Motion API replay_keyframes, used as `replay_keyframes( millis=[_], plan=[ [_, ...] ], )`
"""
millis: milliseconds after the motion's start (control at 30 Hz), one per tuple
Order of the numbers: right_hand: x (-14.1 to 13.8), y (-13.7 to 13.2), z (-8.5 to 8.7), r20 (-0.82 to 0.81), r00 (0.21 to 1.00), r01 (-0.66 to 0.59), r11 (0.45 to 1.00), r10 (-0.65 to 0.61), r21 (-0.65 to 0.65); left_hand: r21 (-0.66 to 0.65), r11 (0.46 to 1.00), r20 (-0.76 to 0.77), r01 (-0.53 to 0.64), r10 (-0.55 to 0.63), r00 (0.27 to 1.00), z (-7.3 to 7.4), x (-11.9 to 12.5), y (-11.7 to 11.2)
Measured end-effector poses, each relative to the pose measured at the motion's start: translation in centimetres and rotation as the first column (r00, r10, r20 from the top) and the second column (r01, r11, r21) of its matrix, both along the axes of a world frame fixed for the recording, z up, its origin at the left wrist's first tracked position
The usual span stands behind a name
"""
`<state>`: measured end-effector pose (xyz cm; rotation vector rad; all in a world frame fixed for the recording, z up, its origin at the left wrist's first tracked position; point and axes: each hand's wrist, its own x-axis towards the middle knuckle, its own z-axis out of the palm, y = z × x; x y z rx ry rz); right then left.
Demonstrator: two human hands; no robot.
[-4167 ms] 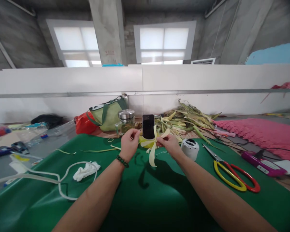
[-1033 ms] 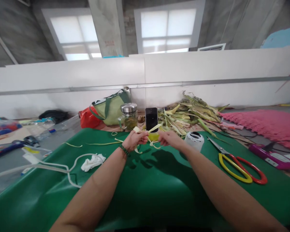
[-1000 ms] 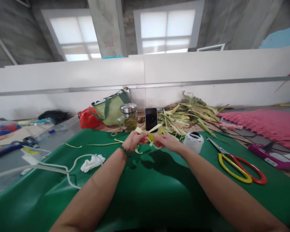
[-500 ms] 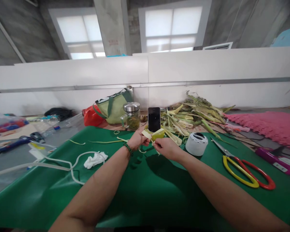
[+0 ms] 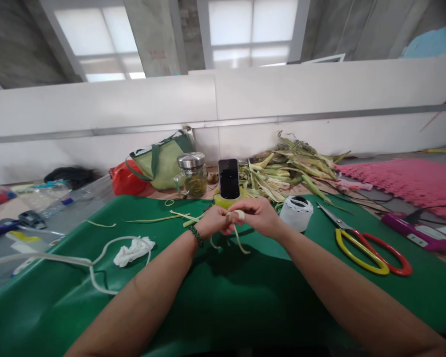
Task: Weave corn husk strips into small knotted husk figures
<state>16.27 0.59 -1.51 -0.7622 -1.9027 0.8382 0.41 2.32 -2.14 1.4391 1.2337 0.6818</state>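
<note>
My left hand (image 5: 216, 221), with a green bead bracelet on its wrist, is closed on a pale corn husk strip (image 5: 239, 240). Fingertips of my right hand (image 5: 259, 216) pinch the same strip close beside it. Part of the husk is folded between the two hands, and thin ends dangle below. A phone (image 5: 229, 179) stands upright on a yellow-green holder (image 5: 226, 199) just behind the hands. To the right of my right hand sits a white roll-shaped object (image 5: 296, 215) with a dark opening on top.
Scissors (image 5: 360, 243) with yellow and red handles lie right on the green mat (image 5: 223, 307). A husk pile (image 5: 297, 158), a lidded glass mug (image 5: 193, 179) and a green bag (image 5: 163, 163) stand behind. Left are crumpled tissue (image 5: 134, 252) and a white cable (image 5: 89, 263).
The husk was stretched out flat between my hands; now it is folded in close, with ends hanging. My right hand has turned and moved nearer the left. The view has shifted slightly.
</note>
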Motion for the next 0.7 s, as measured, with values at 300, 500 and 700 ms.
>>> replay_keyframes(
  millis=[300, 500, 700],
  plan=[
    [-0.3, -0.2, 0.0, -0.184, 0.983, -0.089, 0.931, 0.024, -0.353, 0.065, 0.960, 0.341, -0.272, 0.235, 0.910, -0.2, -0.1, 0.8],
    [-1.6, 0.3, -1.6, -0.013, 0.989, 0.141, 0.978, -0.145, -0.152, 0.098, 0.973, 0.390, -0.208, 0.154, 0.908, 0.0, 0.3, 0.0],
    [-0.9, 0.6, -1.2, 0.093, 0.947, 0.307, 0.952, -0.307, 0.010, 0.014, 1.000, 0.470, -0.025, 0.016, 0.883, 0.7, -0.2, -0.3]
  ],
)
